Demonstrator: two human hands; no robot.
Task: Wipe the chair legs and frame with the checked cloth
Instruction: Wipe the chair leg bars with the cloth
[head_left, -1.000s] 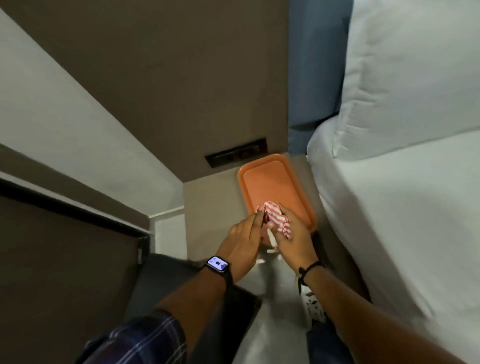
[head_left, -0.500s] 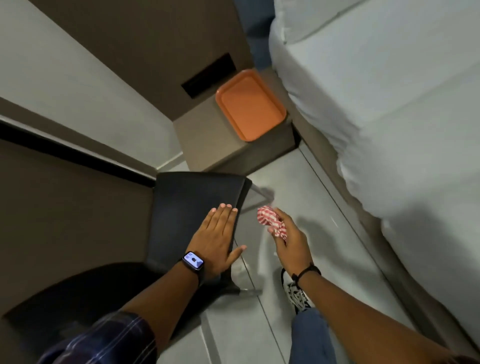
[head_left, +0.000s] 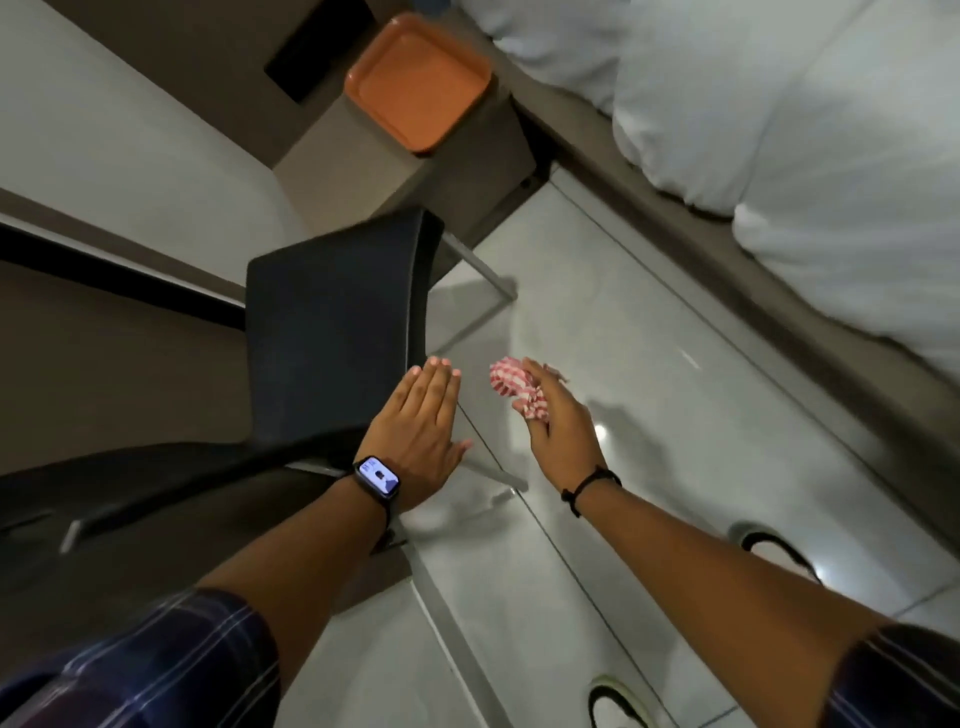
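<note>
A black chair (head_left: 327, 332) with a thin metal frame (head_left: 483, 280) stands on the pale floor, left of centre. My left hand (head_left: 421, 431), flat with fingers together, rests at the near right corner of the seat. My right hand (head_left: 561, 421) hovers just right of the chair and holds a bunched red-and-white checked cloth (head_left: 514, 387) above the floor. The chair's near leg (head_left: 488, 475) shows under my left hand; other legs are hidden by the seat.
An orange tray (head_left: 421, 78) lies on a brown bedside unit (head_left: 483, 171) beyond the chair. A bed with white bedding (head_left: 810, 171) runs along the right. A dark desk edge (head_left: 104, 270) borders the left. My shoes (head_left: 779, 553) are on the tiled floor.
The view swung down from the tray to the chair. My right hand carried the cloth off the tray toward the chair. My left hand left the cloth and settled on the seat's corner.
</note>
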